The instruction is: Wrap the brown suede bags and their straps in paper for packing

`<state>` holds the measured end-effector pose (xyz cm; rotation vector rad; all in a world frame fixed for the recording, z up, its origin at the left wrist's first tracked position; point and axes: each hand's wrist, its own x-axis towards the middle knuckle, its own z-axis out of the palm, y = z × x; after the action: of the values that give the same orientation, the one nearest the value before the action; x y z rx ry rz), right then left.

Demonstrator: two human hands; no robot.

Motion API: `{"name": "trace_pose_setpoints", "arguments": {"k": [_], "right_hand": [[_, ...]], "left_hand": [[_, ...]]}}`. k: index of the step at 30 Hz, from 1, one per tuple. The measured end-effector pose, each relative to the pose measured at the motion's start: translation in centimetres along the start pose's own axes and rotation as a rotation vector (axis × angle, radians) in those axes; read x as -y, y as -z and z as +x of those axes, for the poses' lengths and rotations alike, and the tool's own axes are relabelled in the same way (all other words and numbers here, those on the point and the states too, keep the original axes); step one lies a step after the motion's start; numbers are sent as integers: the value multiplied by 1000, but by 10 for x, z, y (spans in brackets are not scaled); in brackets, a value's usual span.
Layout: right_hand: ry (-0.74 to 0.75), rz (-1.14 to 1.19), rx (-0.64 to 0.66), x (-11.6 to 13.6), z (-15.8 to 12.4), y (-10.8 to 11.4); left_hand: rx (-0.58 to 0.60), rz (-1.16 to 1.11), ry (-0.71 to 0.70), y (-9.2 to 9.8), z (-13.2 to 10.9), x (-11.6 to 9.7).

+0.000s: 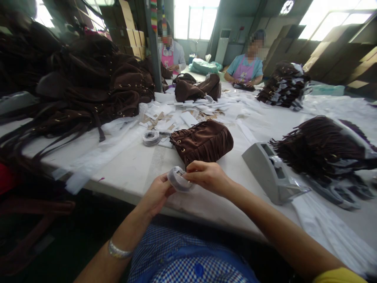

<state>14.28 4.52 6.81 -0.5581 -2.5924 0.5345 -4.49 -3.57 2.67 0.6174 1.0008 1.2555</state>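
In front of my body, at the table's near edge, my left hand point(161, 192) grips the left side of a pale, translucent ring-shaped roll point(180, 184). The fingers of my right hand point(206, 176) are pinched at the ring's upper right side. Whether it is tape or a wrapped coil I cannot make out. Just beyond my hands lies a brown fringed drawstring bag point(206, 141) with gold eyelets, on its side. A similar ring-shaped roll point(151, 137) rests on the table left of the bag. To the right stands a grey tape dispenser point(273, 173).
Brown bags point(97, 82) with dangling straps are heaped at the left. Fringed brown pieces point(326, 149) lie at the right, with another stack point(284, 84) behind. White and tan scraps point(188, 112) cover the table's middle. Two people in pink aprons work across the table point(126, 165).
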Motion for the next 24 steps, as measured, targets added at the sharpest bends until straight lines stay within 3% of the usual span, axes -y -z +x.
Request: {"name": "trace_pose_setpoints", "arguments": {"k": [3,7,12,19,24], "right_hand": [[-41,-11,-49,3,3,1],[18,-54,-54,-1,2,-3],[96,-160,-6,-7,1,-10],[108,-363,90,5,12,-4],[154,-364,106,5,18,-2]], "left_hand": [[-48,26,-39,-3,-3,-1],[-181,19,-125,-4,-14,0],[-139,28,-76,-3,-27,4],[-130,58,-162,-12,-31,1],[-159,62,-240,-19,-30,6]]}}
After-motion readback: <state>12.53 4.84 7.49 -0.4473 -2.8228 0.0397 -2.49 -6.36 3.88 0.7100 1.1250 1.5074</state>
